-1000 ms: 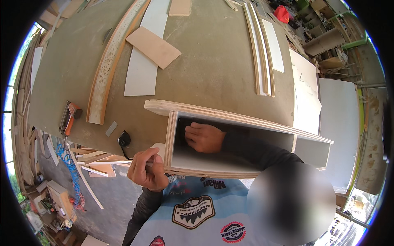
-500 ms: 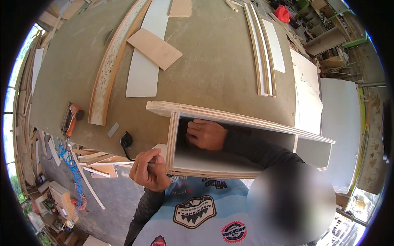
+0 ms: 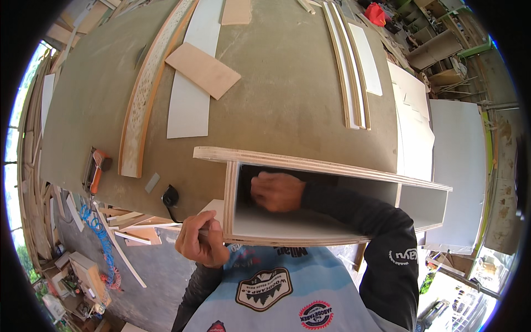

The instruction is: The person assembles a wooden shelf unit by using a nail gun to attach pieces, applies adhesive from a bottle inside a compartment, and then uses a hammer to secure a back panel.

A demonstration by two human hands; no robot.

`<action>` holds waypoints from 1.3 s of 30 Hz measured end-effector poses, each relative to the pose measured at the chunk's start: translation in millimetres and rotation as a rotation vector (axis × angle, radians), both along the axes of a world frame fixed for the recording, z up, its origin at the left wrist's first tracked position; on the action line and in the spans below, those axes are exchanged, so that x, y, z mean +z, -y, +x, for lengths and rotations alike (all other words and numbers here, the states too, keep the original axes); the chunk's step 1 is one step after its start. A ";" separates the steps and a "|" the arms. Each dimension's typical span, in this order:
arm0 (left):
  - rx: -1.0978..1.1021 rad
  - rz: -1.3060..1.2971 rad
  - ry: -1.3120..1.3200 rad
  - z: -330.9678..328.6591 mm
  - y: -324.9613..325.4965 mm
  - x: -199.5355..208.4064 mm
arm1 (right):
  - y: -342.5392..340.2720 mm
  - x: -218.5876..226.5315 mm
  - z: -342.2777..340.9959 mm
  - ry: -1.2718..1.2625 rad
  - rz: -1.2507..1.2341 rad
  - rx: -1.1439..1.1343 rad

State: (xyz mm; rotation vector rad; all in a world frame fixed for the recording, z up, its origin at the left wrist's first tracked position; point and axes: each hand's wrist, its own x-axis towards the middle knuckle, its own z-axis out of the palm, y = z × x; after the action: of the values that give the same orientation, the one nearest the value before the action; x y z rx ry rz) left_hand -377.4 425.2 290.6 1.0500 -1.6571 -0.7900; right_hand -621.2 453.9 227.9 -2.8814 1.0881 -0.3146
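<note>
The fingers of the right hand (image 3: pixel 276 191) are curled into a fist inside the open plywood box (image 3: pixel 332 202), pressing toward its left wall. The left hand (image 3: pixel 202 240) is clenched on the outside lower corner, probably to steady it. The box rests at the near edge of the workbench (image 3: pixel 287 94), against the person's chest.

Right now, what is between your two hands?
In the head view, the plywood box's upright end panel separates them: the right hand is inside the box, the left hand outside at its near corner.
</note>
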 end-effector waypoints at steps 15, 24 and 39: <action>-0.242 0.261 0.148 15.5 21.4 27.4 | -57.0 29.9 27.7 0.084 0.149 -0.977; -0.222 0.265 0.163 15.0 21.0 28.7 | -81.4 30.1 26.2 -0.334 0.162 -0.788; -0.066 0.250 -0.006 7.1 14.5 17.0 | -24.4 112.4 -5.5 -0.094 0.192 -0.328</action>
State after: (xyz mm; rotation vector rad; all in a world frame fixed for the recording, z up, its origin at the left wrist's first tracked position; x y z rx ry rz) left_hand -370.2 410.7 307.5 1.1675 -1.6228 -1.0641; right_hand -626.6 478.3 340.4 -2.5685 1.5187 -0.0790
